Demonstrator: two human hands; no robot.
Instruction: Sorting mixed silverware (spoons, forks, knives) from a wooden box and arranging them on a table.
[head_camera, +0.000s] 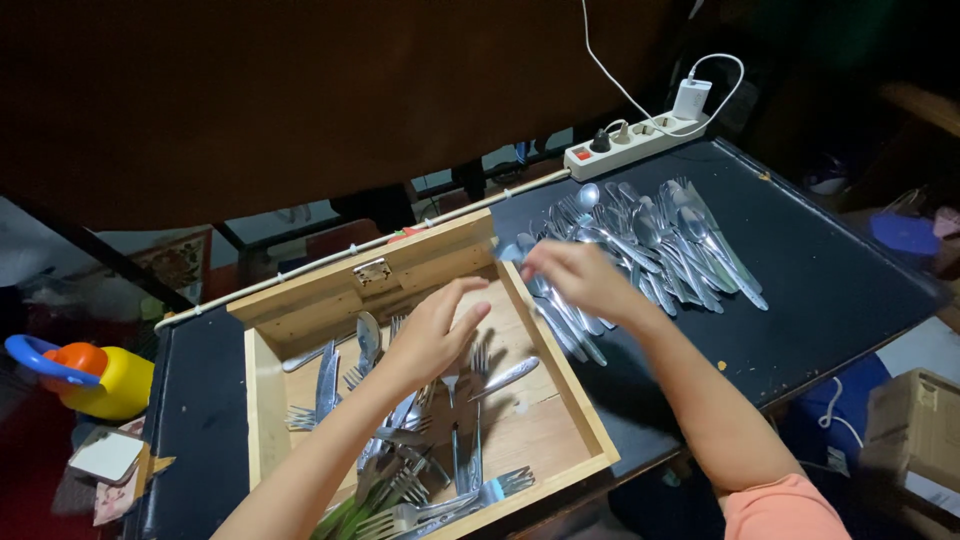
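A shallow wooden box lies open on a black table, with several forks and knives scattered inside it. My left hand hovers over the box's middle, fingers spread, holding nothing. A pile of metal spoons lies on the table to the right of the box. My right hand reaches over the box's right wall to the pile's near-left edge, fingers pinched on a spoon there; motion blur hides the grip's detail.
A white power strip with a plugged-in charger sits at the table's far edge. A yellow bottle with an orange cap and blue handle stands at the left. Cardboard boxes sit low at the right.
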